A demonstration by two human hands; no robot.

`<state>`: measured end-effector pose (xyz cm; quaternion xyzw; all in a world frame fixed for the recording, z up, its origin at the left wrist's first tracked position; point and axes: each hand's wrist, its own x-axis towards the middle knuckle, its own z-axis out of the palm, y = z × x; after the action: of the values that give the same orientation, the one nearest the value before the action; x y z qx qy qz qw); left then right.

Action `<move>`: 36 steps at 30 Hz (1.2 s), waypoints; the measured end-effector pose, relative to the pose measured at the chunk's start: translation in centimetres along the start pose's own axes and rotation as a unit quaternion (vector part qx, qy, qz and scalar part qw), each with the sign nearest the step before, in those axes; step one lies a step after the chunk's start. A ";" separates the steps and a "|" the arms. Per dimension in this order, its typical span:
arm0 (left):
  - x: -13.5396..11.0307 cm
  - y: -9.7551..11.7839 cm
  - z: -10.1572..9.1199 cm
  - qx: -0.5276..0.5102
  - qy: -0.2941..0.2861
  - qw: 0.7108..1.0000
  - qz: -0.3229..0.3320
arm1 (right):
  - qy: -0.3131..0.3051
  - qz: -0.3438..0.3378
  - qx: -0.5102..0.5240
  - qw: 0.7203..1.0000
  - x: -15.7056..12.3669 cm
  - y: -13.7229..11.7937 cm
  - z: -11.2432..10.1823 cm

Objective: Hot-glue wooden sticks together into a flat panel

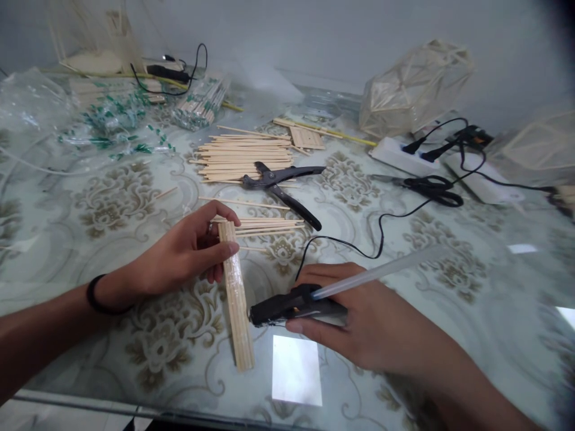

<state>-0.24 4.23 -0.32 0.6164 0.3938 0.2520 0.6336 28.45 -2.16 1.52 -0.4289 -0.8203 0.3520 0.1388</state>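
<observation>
My left hand [193, 242] grips the upper end of a flat strip of wooden sticks [236, 305] joined side by side, thumb on its face. A shiny patch, like glue, shows on the strip's upper part. In my right hand [359, 317] is a black hot glue gun [287, 305], with a clear glue stick [372, 275] jutting from its back. The gun's nozzle end is beside the strip's right edge; I cannot tell whether they touch. Loose wooden sticks [269, 226] lie just past my left hand.
Black-handled cutters [287, 185] lie by a pile of sticks [242, 155]. To the right are scissors [431, 188], a power strip [398, 160] and a stick-built frame [413, 90]. Plastic wrappers [117, 114] cover the back left. The gun's cord [350, 240] crosses the glass-topped table [188, 383].
</observation>
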 end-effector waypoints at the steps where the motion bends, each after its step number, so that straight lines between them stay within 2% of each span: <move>1: 0.0 0.0 0.0 -0.002 0.000 1.000 0.000 | -0.001 -0.002 -0.003 1.000 0.0 0.0 -0.1; 9: -0.1 -0.2 0.0 -0.010 -0.002 1.000 0.002 | 0.011 0.020 0.030 0.999 0.1 0.0 -0.2; 16: -0.1 0.0 0.1 -0.009 0.002 1.000 -0.001 | 0.048 0.119 -0.012 0.992 0.5 0.3 0.3; 24: -0.2 0.0 0.0 -0.005 0.003 1.000 -0.003 | 0.068 0.169 -0.047 0.982 0.8 0.0 0.0; 36: -0.2 0.3 0.2 0.001 0.009 1.000 0.009 | 0.122 0.161 0.025 0.979 0.6 0.0 0.5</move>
<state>-0.17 3.98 0.00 0.6183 0.3935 0.2630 0.6274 27.83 -1.96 1.14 -0.5916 -0.7080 0.3354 0.1904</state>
